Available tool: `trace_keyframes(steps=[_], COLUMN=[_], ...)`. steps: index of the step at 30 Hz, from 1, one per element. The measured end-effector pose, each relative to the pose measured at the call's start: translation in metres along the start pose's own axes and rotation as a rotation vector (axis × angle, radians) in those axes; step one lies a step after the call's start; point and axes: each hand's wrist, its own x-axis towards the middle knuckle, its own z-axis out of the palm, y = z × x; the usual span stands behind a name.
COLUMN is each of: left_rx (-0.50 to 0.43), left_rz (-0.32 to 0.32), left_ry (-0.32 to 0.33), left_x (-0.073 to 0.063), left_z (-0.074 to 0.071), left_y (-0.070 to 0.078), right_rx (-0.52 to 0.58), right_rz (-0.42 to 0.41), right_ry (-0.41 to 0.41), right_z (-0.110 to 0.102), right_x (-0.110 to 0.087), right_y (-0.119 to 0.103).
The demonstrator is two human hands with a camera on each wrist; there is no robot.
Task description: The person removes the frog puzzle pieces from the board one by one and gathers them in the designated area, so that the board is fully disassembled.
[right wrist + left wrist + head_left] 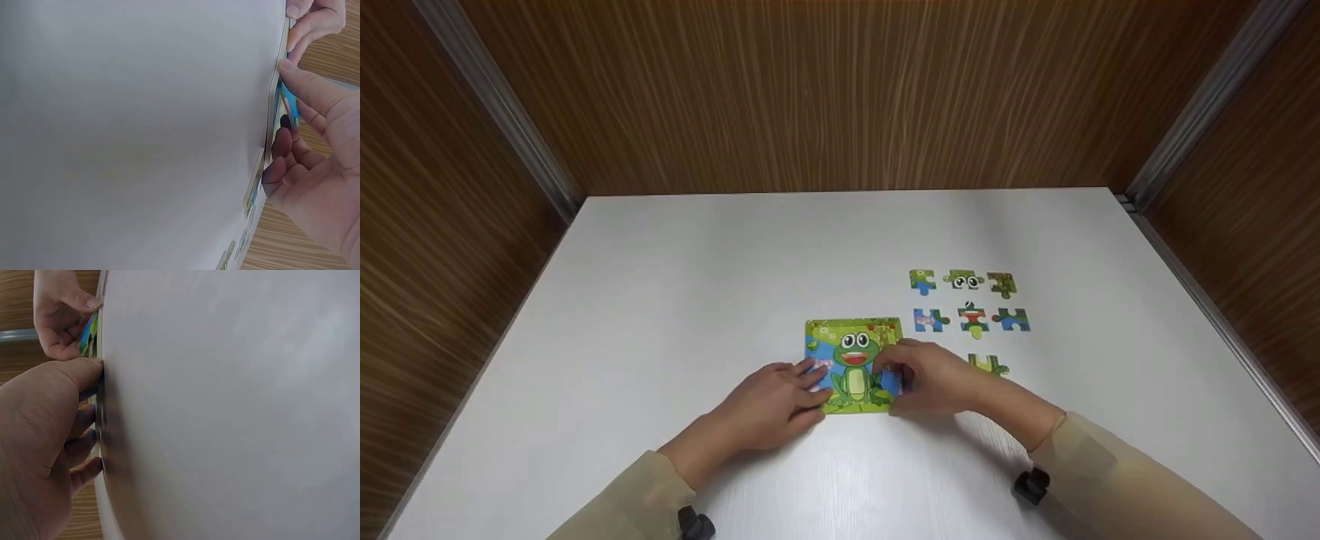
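Note:
A square frog puzzle board (853, 381) lies flat near the middle of the white table. My left hand (769, 405) rests at its left side, with spread fingertips on the picture and the thumb by the near left corner. On the right side, my right hand (936, 375) bends over the board. Between its thumb and fingers it pinches a blue-and-green puzzle piece (289, 104), which stands tilted in the right wrist view. The left wrist view also shows that piece (90, 331) at the right hand's fingertips. From the head view, the hand mostly hides it.
Several loose puzzle pieces lie in rows to the right, including one with eyes (964, 280), one with a red mouth (973, 318) and a yellow-green one (987, 364) beside the right forearm. Wood-grain panels (825, 97) rise behind and beside the white table (697, 285).

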Motion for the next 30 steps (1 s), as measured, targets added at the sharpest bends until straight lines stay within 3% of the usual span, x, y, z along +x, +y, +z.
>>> trace_keyframes(steps=[7,16,24,30], left_rx=[0.010,0.023,0.023,0.005], left_rz=[0.002,0.016,0.016,0.000], left_ry=[-0.008,0.006,0.005,-0.017], left_x=[-0.001,-0.001,-0.002,-0.002], left_z=[0.000,0.001,0.000,0.000], left_y=[-0.001,-0.001,-0.001,-0.001], right_rx=[-0.029,-0.116,-0.044,-0.056], right_rz=[0.004,-0.073,0.042,0.108], right_ry=[-0.009,0.032,0.054,0.102], right_z=[-0.002,-0.013,-0.032,-0.047], right_x=[0.001,-0.008,-0.028,-0.050], right_y=[0.000,0.003,0.016,0.035])
